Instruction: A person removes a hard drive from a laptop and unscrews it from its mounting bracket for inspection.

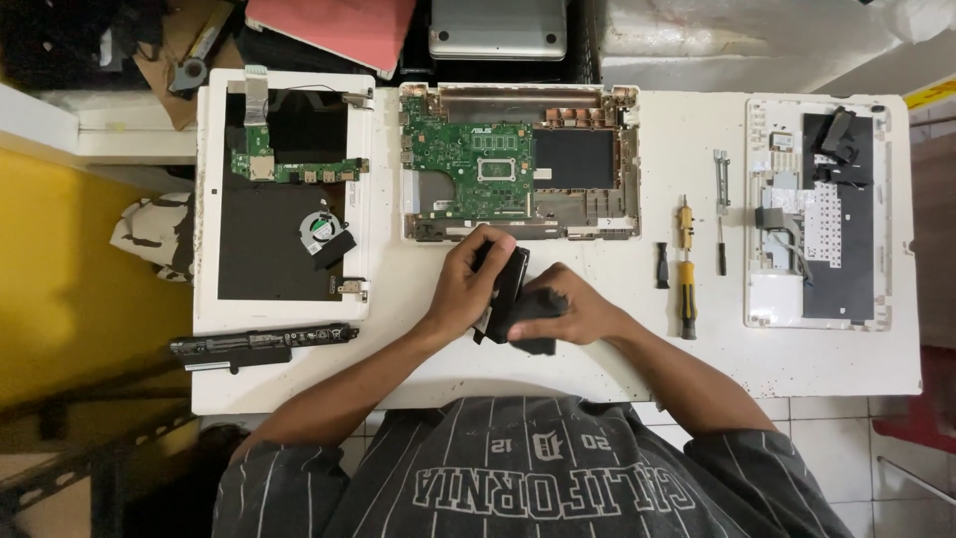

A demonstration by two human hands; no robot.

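Both hands (left [463, 289], right [573, 314]) clasp a black drive [510, 289], laptop base [518, 164] just beyond.

Worn on the head, looking straight down from above at the white table [687, 369], near enough to fill the frame with its top, own forearms and striped shirt [528, 468] entering from the bottom edge.

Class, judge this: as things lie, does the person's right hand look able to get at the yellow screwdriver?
Probably yes. The yellow screwdriver lies on bare table just beside the right hand, nothing between them. But that hand is on a black part, shared with the left hand.
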